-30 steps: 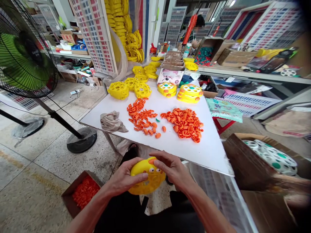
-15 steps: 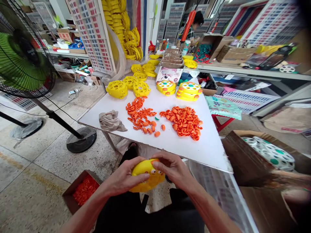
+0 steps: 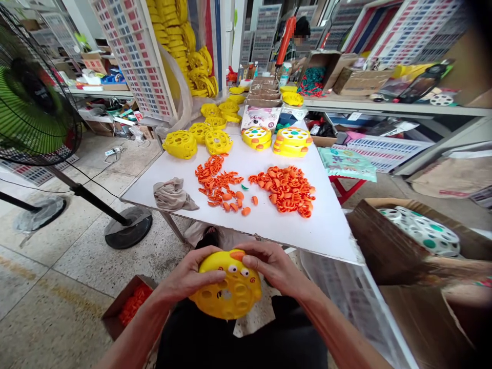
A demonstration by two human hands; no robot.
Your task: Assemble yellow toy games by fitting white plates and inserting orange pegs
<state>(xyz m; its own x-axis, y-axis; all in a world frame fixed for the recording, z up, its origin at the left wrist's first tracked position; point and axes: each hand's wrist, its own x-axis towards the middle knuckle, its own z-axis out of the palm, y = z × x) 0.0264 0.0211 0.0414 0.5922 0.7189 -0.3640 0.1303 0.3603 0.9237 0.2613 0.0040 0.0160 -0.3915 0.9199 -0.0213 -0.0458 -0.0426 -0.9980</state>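
A yellow plastic toy shell (image 3: 230, 297) with round holes, eyes and an orange beak piece (image 3: 237, 255) is held between my two hands above my lap. My left hand (image 3: 198, 269) grips its left side, thumb across the front. The fingers of my right hand (image 3: 269, 261) close on the upper right edge, the thumb pressing beside the orange piece. On the white table (image 3: 307, 241) ahead lie a large pile of orange plastic pieces (image 3: 288, 189) and a looser scatter of orange pieces (image 3: 217, 179). A crumpled grey cloth (image 3: 172, 195) rests at the table's left corner.
Yellow shells (image 3: 180, 144) and stacked shells with white perforated discs (image 3: 292, 141) stand farther back. A carton of orange parts (image 3: 134, 302) sits on the floor at left, near a standing fan (image 3: 34, 107). At right is a carton with white discs (image 3: 418, 230). Another person (image 3: 302, 36) is in the background.
The yellow shell has tilted so its perforated face with the eyes shows more fully. Both hands keep their grip on it. The view has shifted slightly.
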